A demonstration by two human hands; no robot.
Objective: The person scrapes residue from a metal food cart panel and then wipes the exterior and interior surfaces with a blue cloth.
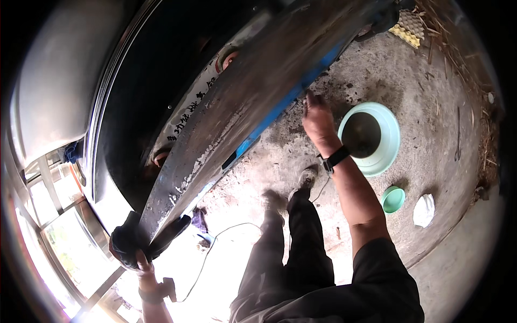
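Note:
A long, worn dark panel with a blue strip along its lower edge runs diagonally before me. At its near left end sits a dark, bulky object, perhaps cloth or plastic. My left hand grips this dark object from below, thumb showing and other fingers mostly hidden. Beside the middle of the blue strip is my right hand, its fingers curled and their tips close to the edge. Whether it touches the strip or holds something there, I cannot tell.
On the stained concrete floor stand a pale blue tub with dark liquid and a small green bowl. A white object lies nearby. Egg trays and straw border the floor. A thin cable crosses near my feet.

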